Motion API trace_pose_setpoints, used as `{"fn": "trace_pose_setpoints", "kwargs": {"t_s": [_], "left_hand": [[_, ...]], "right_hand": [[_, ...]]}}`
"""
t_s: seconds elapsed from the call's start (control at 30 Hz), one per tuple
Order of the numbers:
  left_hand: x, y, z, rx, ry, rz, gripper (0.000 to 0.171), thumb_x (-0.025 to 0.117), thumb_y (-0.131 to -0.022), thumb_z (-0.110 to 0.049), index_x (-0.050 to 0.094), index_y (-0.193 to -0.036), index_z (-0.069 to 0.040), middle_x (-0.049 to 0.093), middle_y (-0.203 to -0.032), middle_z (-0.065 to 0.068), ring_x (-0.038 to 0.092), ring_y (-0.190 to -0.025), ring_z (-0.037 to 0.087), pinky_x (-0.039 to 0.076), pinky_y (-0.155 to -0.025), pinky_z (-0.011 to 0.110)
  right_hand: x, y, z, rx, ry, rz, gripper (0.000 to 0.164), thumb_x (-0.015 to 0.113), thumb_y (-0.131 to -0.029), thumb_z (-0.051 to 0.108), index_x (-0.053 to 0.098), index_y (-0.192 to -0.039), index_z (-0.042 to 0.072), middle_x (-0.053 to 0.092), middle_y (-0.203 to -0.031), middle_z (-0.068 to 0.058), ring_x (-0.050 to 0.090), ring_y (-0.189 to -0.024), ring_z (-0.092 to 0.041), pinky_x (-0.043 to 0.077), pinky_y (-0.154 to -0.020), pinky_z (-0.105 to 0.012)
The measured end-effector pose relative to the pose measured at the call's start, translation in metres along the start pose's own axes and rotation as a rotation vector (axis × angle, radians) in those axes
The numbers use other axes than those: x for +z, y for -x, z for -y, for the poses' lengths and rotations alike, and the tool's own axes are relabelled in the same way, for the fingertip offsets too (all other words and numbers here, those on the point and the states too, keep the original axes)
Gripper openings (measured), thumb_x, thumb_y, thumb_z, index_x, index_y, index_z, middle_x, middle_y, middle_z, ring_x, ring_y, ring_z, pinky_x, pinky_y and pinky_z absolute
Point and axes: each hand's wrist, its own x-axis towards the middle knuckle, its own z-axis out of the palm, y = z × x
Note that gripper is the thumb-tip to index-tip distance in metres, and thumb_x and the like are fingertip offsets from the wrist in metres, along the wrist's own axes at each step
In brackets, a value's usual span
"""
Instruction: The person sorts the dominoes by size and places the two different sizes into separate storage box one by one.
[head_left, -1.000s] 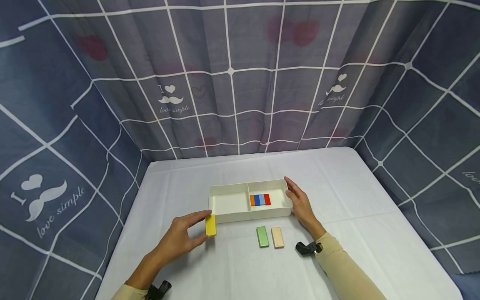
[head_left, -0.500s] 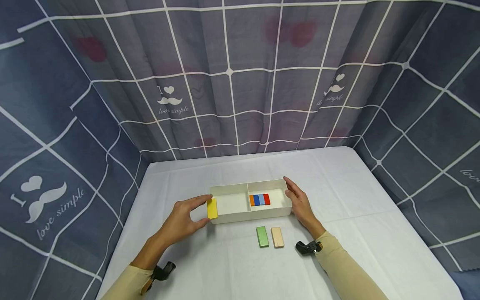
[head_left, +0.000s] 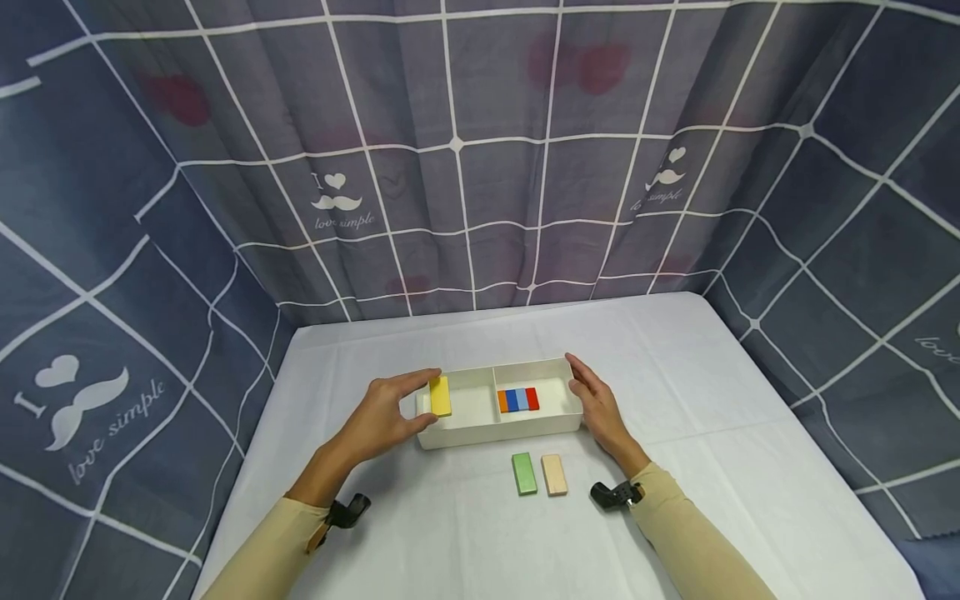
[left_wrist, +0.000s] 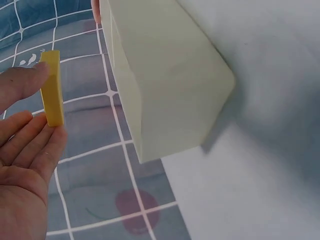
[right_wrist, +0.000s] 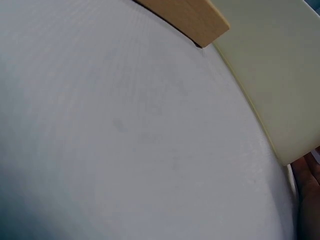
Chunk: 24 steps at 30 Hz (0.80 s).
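Observation:
My left hand (head_left: 386,417) pinches a yellow block (head_left: 440,396) between thumb and fingertips, over the left compartment of a white two-compartment box (head_left: 480,433). In the left wrist view the yellow block (left_wrist: 52,90) stands upright in the fingers, beside the box (left_wrist: 175,75). My right hand (head_left: 602,412) holds the box's right end, thumb at the rim and fingers along the outer wall. Inside the right compartment, orange, blue, light blue and red blocks (head_left: 518,400) lie side by side against the divider.
On the white-covered table (head_left: 480,533), in front of the box, lie a green block (head_left: 524,474) and a beige wooden block (head_left: 554,475). A grey-blue checked curtain (head_left: 420,200) encloses the back and sides of the table.
My left hand has carried the yellow block up and to the right, from in front of the box's left corner to over the left compartment. The right hand stays on the box.

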Motion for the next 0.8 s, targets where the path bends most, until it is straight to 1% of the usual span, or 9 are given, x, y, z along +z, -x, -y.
{"fn": "trace_pose_setpoints", "kwargs": {"t_s": [0.2,0.37,0.5,0.63,0.8], "left_hand": [[0.008,-0.013,0.000,0.007,0.018,0.026,0.069,0.094,-0.086,-0.007,0.066,-0.148,-0.001,0.070,-0.149,0.012,0.067,-0.139,0.033,0.056,-0.114,0.051],[0.017,-0.022,0.003,0.008,0.035,0.057,0.068,0.094,-0.086,-0.006,0.066,-0.148,0.000,0.070,-0.149,0.013,0.068,-0.138,0.034,0.057,-0.113,0.051],[0.024,-0.029,0.005,0.007,0.033,0.083,0.068,0.094,-0.086,-0.006,0.066,-0.147,0.001,0.070,-0.148,0.014,0.069,-0.136,0.035,0.058,-0.111,0.052],[0.032,-0.035,0.006,0.004,0.026,0.107,0.067,0.093,-0.087,-0.006,0.066,-0.148,0.001,0.070,-0.149,0.014,0.070,-0.135,0.035,0.059,-0.111,0.050],[0.045,-0.041,0.009,-0.011,0.066,0.140,0.067,0.092,-0.087,-0.003,0.065,-0.148,0.001,0.069,-0.150,0.016,0.069,-0.136,0.036,0.058,-0.111,0.050]], "right_hand": [[0.000,0.000,0.000,0.002,0.011,0.000,0.052,0.048,-0.117,0.014,0.043,-0.168,0.010,0.039,-0.176,-0.016,0.032,-0.166,-0.034,0.030,-0.115,0.000],[0.000,-0.001,0.000,-0.010,0.020,-0.002,0.052,0.049,-0.116,0.013,0.044,-0.168,0.008,0.039,-0.175,-0.018,0.031,-0.166,-0.036,0.029,-0.115,0.000],[0.000,-0.001,-0.002,-0.006,0.022,-0.002,0.052,0.049,-0.116,0.013,0.044,-0.168,0.009,0.039,-0.176,-0.017,0.032,-0.165,-0.036,0.030,-0.115,0.000],[0.000,-0.001,-0.003,0.002,0.018,-0.002,0.052,0.048,-0.117,0.014,0.043,-0.169,0.010,0.039,-0.175,-0.016,0.032,-0.165,-0.034,0.030,-0.115,-0.001],[0.001,-0.001,-0.001,0.000,0.012,-0.003,0.052,0.048,-0.117,0.013,0.043,-0.169,0.009,0.040,-0.175,-0.017,0.032,-0.165,-0.035,0.030,-0.115,-0.001]]}}
